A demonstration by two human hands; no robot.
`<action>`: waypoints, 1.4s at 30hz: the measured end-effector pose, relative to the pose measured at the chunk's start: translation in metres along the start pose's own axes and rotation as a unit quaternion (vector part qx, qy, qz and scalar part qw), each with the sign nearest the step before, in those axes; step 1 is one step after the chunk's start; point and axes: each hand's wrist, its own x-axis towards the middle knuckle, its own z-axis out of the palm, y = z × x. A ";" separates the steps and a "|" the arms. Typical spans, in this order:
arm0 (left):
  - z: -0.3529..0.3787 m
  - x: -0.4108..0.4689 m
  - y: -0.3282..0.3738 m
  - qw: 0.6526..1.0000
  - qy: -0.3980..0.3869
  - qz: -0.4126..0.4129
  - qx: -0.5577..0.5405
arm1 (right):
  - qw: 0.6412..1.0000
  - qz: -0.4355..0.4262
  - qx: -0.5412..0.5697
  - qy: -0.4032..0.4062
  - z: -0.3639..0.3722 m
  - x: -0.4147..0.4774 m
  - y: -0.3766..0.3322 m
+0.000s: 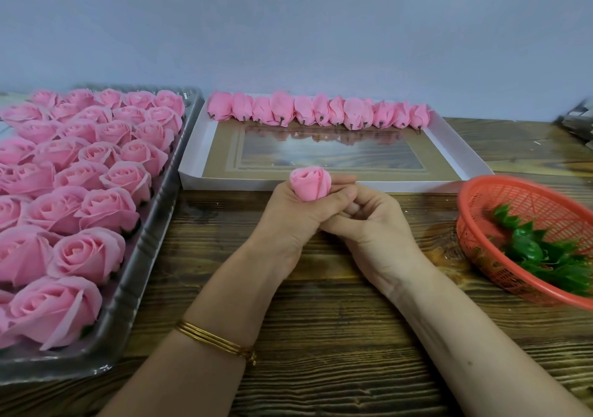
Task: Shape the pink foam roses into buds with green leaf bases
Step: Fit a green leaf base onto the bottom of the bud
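While the left hand (288, 221) grips one rose (310, 186) in its curled fingers, the petals drawn in to a tight bud that stands up above the fist, the right hand (369, 224) presses against it with its fingers curled in under the flower. Whether it pinches the base, a leaf or nothing, I cannot tell. Both hands are over the middle of the table (321, 336), just in front of the box (244, 185).

I judge the work to be less than a third done. Inside the box, along its far side toward the table's far edge, the finished buds (321, 113) lie in one row, touching side by side. I count eleven or twelve; those right of the middle overlap too much to be sure. Dark stubs show at their bases, and no green shows on them from here.

Left to do are the open roses (81, 174) packed in the tray (144, 256) at the left edge. About twenty-seven are in view, and the tray runs out of the picture, so there may be more. At the right edge a basket (481, 214) holds a loose heap of leaves (529, 251), blurred and tangled, so I cannot count them singly. That makes one rose in hand, one tray, one box and one basket.
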 end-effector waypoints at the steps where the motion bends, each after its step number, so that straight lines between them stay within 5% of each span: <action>1: 0.000 0.000 0.000 1.000 -0.001 0.001 0.002 | 1.000 0.003 0.002 -0.006 0.000 0.000 0.000; 10: -0.002 -0.001 -0.001 1.000 -0.002 0.021 0.016 | 1.000 0.016 -0.022 -0.001 0.000 -0.001 -0.001; 18: -0.001 0.001 -0.004 0.984 0.031 0.108 0.141 | 0.996 -0.028 -0.001 0.085 -0.006 0.002 -0.015; 42: -0.001 -0.002 -0.003 0.959 -0.055 0.098 0.259 | 0.995 -0.067 -0.076 -0.003 0.002 -0.003 -0.013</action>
